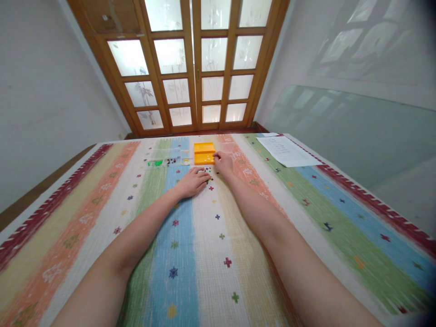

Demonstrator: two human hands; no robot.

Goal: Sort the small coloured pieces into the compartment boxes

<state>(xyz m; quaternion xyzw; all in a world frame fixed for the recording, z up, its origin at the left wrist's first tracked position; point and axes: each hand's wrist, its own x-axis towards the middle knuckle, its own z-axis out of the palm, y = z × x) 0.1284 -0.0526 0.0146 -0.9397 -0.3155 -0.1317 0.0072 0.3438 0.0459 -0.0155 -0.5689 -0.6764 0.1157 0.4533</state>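
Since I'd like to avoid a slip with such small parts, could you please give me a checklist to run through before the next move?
1. Yellow-orange box lying open: ok.
2. Right hand at the box's right side: ok.
3. A piece pinched in the right fingers: cannot tell, too small to see.
4. Cloth by the left hand free of loose pieces: not ok, several lie there.
5. Green pieces apart from the dark red ones: ok.
6. Papers away from both hands: ok.
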